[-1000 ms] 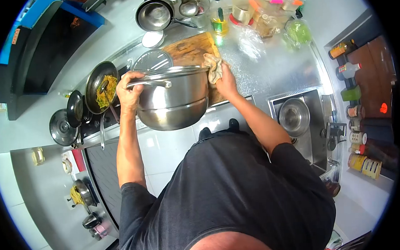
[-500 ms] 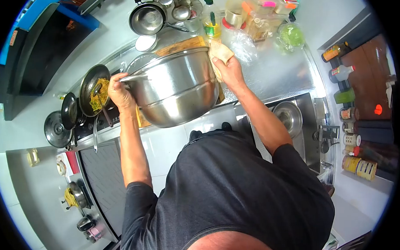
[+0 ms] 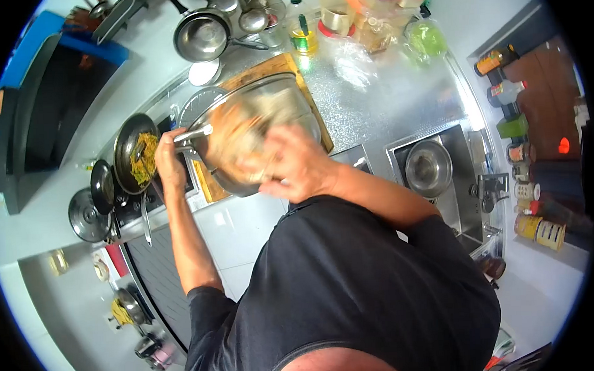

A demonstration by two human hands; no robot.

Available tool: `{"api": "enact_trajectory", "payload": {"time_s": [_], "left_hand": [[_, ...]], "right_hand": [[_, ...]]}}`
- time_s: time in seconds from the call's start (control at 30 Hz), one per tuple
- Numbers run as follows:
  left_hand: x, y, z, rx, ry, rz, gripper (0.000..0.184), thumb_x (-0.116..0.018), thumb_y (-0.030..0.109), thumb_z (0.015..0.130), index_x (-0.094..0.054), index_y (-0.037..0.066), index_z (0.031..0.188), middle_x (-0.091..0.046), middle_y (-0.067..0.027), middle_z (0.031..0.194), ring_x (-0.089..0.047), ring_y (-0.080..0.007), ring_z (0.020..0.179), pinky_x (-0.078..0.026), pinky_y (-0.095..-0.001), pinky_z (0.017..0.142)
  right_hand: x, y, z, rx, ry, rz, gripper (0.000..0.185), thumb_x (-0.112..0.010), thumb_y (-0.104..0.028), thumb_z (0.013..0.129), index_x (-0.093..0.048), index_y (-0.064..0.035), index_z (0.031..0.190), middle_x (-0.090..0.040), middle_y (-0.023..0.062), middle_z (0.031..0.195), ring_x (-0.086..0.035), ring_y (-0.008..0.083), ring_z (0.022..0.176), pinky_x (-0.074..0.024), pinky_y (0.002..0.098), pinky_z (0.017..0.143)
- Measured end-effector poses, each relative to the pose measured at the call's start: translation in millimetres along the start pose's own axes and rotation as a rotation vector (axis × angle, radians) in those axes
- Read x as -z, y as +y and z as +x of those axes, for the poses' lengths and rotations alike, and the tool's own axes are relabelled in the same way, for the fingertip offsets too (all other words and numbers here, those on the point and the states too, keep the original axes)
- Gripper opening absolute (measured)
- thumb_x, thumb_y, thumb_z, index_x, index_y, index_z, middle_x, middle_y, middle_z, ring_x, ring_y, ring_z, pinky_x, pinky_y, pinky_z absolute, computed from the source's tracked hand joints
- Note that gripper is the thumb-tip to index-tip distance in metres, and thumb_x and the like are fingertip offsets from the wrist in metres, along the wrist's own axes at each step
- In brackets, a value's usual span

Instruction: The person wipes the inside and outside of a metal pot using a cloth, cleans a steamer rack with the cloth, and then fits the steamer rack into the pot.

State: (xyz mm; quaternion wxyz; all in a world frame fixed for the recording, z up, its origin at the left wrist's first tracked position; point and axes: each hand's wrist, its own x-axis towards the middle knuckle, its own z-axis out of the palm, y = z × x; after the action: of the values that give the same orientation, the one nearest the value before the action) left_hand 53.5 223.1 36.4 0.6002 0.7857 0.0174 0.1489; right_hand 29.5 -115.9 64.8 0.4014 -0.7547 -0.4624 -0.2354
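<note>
My left hand (image 3: 171, 162) is closed round the side handle of a large steel pot (image 3: 314, 127). The pot is tilted above a wooden board (image 3: 318, 137). My right hand (image 3: 296, 162) is in front of the pot, its fingers smeared by motion. A tan and orange blur (image 3: 233, 132) lies across the pot beside that hand; I cannot tell how much is moving cloth and how much is reflection. Left of the pot, a dark wok (image 3: 126, 136) holds yellow-orange food (image 3: 144, 166) with a utensil in it.
A sink (image 3: 464, 199) with a steel bowl (image 3: 428, 168) is at the right. Pans (image 3: 202, 37) and ladles (image 3: 253, 20) hang at the back. A clear plastic bag (image 3: 355, 62) and containers stand on the steel counter (image 3: 405, 97). Two lids (image 3: 90, 215) (image 3: 103, 186) are at the left.
My right hand has left the pot's right side, where it held a tan cloth, and moved left and down across its front. My left hand keeps its hold. The camera view has shifted slightly.
</note>
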Motion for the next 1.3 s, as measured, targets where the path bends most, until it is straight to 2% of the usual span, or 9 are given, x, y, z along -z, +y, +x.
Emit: {"api": "enact_trajectory", "payload": {"time_s": [0.13, 0.2, 0.47, 0.67, 0.8, 0.97, 1.13, 1.23, 1.3], "left_hand": [[-18.6, 82.7, 11.7, -0.002, -0.242, 0.647, 0.041, -0.044, 0.034, 0.099, -0.068, 0.003, 0.11, -0.071, -0.013, 0.096, -0.064, -0.0222, 0.087, -0.048, -0.0334, 0.08], [-28.4, 92.1, 17.2, -0.011, -0.353, 1.046, 0.052, -0.04, 0.047, 0.101, -0.064, 0.001, 0.091, -0.064, -0.0208, 0.08, -0.062, -0.0409, 0.078, -0.047, -0.0455, 0.071], [-9.5, 51.5, 34.0, -0.106, -0.244, 1.126, 0.052, -0.043, 0.048, 0.101, -0.058, 0.003, 0.08, -0.057, -0.0223, 0.067, -0.058, -0.0443, 0.069, -0.044, -0.0479, 0.063], [-15.4, 46.4, 20.1, 0.056, -0.136, 0.984, 0.053, -0.047, 0.05, 0.099, -0.063, 0.002, 0.084, -0.059, -0.0134, 0.068, -0.058, -0.0276, 0.065, -0.046, -0.0376, 0.065], [-3.3, 36.6, 12.5, 0.107, -0.129, 0.919, 0.053, -0.046, 0.05, 0.1, -0.063, 0.002, 0.087, -0.059, -0.0121, 0.069, -0.057, -0.0254, 0.067, -0.046, -0.0366, 0.066], [11.9, 15.1, 9.2, 0.136, -0.099, 0.848, 0.05, -0.045, 0.047, 0.101, -0.065, 0.001, 0.096, -0.063, -0.0117, 0.077, -0.058, -0.0214, 0.074, -0.046, -0.0344, 0.072], [16.4, -4.8, -7.1, 0.106, -0.126, 0.642, 0.046, -0.046, 0.04, 0.103, -0.066, -0.001, 0.101, -0.068, -0.0092, 0.087, -0.061, -0.0174, 0.084, -0.047, -0.0327, 0.078], [10.3, 0.6, -12.9, 0.085, -0.079, 0.738, 0.046, -0.046, 0.041, 0.103, -0.066, 0.0, 0.1, -0.067, -0.0083, 0.084, -0.059, -0.0162, 0.08, -0.047, -0.032, 0.076], [5.5, 7.0, -14.8, 0.124, -0.092, 0.664, 0.047, -0.046, 0.042, 0.103, -0.066, 0.0, 0.1, -0.065, -0.0088, 0.08, -0.057, -0.0165, 0.076, -0.047, -0.0324, 0.074]], "right_hand": [[-46.2, -14.4, 11.4, 0.27, -0.1, -0.009, 0.039, -0.057, -0.027, 0.088, -0.061, -0.0214, 0.127, -0.057, -0.0028, 0.092, -0.056, 0.0155, 0.09, -0.0427, 0.0335, 0.077], [-57.2, -19.9, 18.8, 0.286, -0.104, 0.02, 0.036, -0.053, -0.025, 0.089, -0.063, -0.0211, 0.123, -0.058, -0.0007, 0.095, -0.056, 0.017, 0.094, -0.0427, 0.0333, 0.078], [-60.8, 14.2, 49.6, 0.069, 0.044, -0.094, 0.03, -0.062, -0.025, 0.08, -0.069, -0.0182, 0.108, -0.061, 0.0065, 0.114, -0.054, 0.0269, 0.108, -0.0428, 0.0448, 0.09], [-53.8, 124.5, 18.1, -0.482, 0.233, 0.037, 0.038, -0.068, -0.028, 0.078, -0.064, -0.011, 0.113, -0.061, 0.0133, 0.115, -0.058, 0.0301, 0.107, -0.0483, 0.0407, 0.09], [-74.5, 179.4, -54.9, -1.295, 0.113, 0.937, 0.043, -0.057, -0.035, 0.096, -0.056, -0.0037, 0.125, -0.063, 0.0116, 0.119, -0.06, 0.0241, 0.108, -0.0501, 0.0365, 0.09], [-104.7, 149.3, -79.3, -1.493, 0.458, 1.629, 0.052, -0.056, -0.053, 0.095, -0.06, -0.0145, 0.13, -0.064, -0.0003, 0.118, -0.06, 0.0133, 0.106, -0.0509, 0.0334, 0.09], [-68.1, 128.1, -54.0, -1.475, 0.537, 1.414, 0.042, -0.061, -0.039, 0.096, -0.059, -0.0131, 0.128, -0.065, 0.0002, 0.113, -0.06, 0.0138, 0.104, -0.0491, 0.0307, 0.089], [-66.7, 109.4, -53.5, -0.727, 0.459, 0.217, 0.035, -0.072, -0.015, 0.086, -0.059, -0.005, 0.117, -0.062, 0.0082, 0.115, -0.061, 0.0213, 0.101, -0.0485, 0.0352, 0.089], [-42.5, 69.5, -26.8, -0.424, 0.374, 0.018, 0.034, -0.07, -0.021, 0.084, -0.061, -0.0103, 0.114, -0.058, 0.0104, 0.118, -0.055, 0.0305, 0.112, -0.0431, 0.0423, 0.096]]}}
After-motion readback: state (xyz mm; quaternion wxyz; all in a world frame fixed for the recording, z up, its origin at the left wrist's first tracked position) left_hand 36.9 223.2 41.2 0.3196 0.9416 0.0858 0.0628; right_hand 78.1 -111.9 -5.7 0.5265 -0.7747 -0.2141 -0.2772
